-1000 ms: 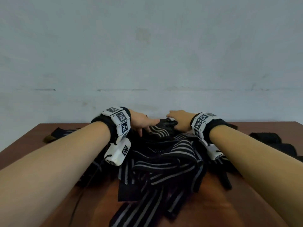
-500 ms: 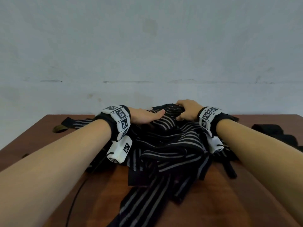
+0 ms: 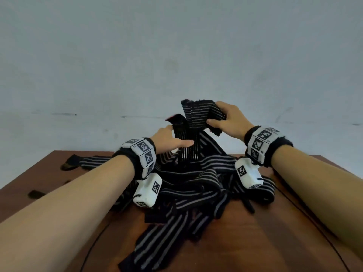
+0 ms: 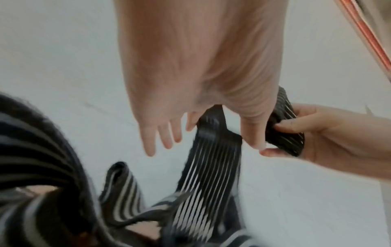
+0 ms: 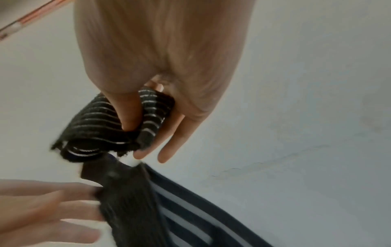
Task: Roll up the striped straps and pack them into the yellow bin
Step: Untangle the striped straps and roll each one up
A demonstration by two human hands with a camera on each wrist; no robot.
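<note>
**Change.** One end of a striped strap has been lifted clear of the pile of straps since half a second ago, when both hands lay low on the heap. The end is now held above the far side of the pile, folded over itself.

**Right hand**. Thumb and fingers are closed round the folded end; in the right wrist view the thumb is pressed into the bundle, with two fingers extended past it.

**Left hand**. The strap's hanging length is pinched between thumb and forefinger just below the fold; the remaining fingers are spread and slack, as seen in the left wrist view.

**Meaning for the task.** One strap is judged to have been singled out and its roll just begun; no finished roll from it is seen.

**Task item, location.** The strap's lower length runs down into the pile, where it is still buried among the others.

**Yellow bin.** Not in view in any picture.

**Surroundings, relative to the pile.**
- Brown table: beneath the pile.
- A loose strap end: left of the pile, on the table.
- Small dark piece: further left and nearer the camera.
- Pale wall: behind the pile.

**Obstruction.** The straps are crossed and overlapped; the held strap is likely to drag neighbours when pulled.
</note>
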